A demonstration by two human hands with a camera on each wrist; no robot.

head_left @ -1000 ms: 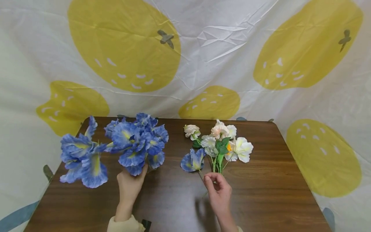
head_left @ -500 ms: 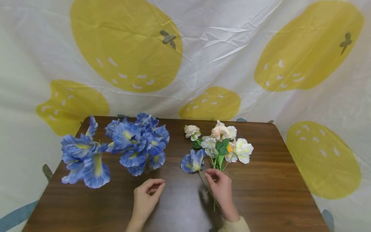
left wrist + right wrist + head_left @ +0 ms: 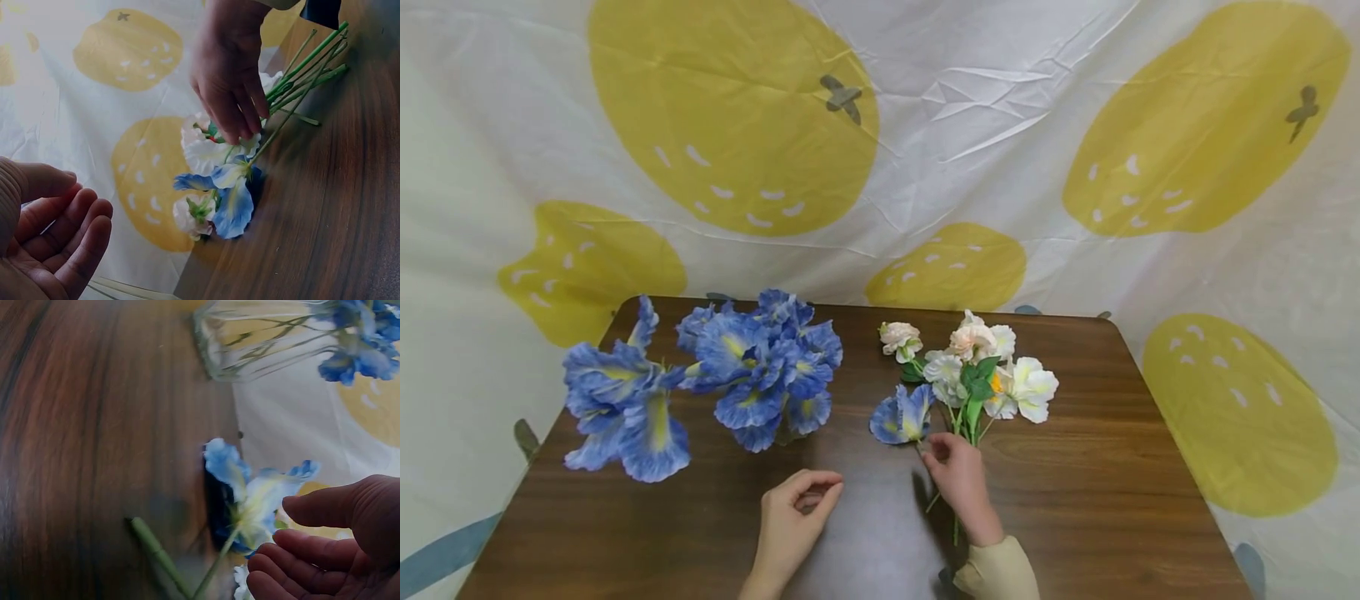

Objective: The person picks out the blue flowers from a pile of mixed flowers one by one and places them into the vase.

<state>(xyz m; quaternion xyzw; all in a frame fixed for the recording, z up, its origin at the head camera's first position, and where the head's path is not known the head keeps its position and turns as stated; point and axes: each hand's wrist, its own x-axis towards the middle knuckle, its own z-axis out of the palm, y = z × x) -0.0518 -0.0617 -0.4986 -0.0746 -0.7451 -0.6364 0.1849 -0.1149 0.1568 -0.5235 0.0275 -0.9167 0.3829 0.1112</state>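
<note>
My right hand (image 3: 961, 483) hovers over the stems of the flowers on the table, its fingertips beside the stem of a single blue iris (image 3: 898, 418). In the right wrist view, the thumb stays apart from the loosely bent fingers (image 3: 300, 575), just short of that iris (image 3: 253, 506). White and pale pink flowers (image 3: 973, 367) lie in a bunch beside it, stems toward me. My left hand (image 3: 793, 525) is in the air left of them, fingers loosely bent, holding nothing. Blue irises (image 3: 752, 358) stand at the left in a clear glass vase (image 3: 250, 347).
The brown wooden table (image 3: 1120, 483) has its back edge against a white cloth (image 3: 970, 167) printed with yellow fruit. One blue iris (image 3: 625, 400) leans far out to the left of the vase. A cut green stem end (image 3: 156, 550) points toward me.
My left hand has left the vase and moved right and toward me. My right hand has shifted slightly toward the lone blue iris's stem. The flowers stay put.
</note>
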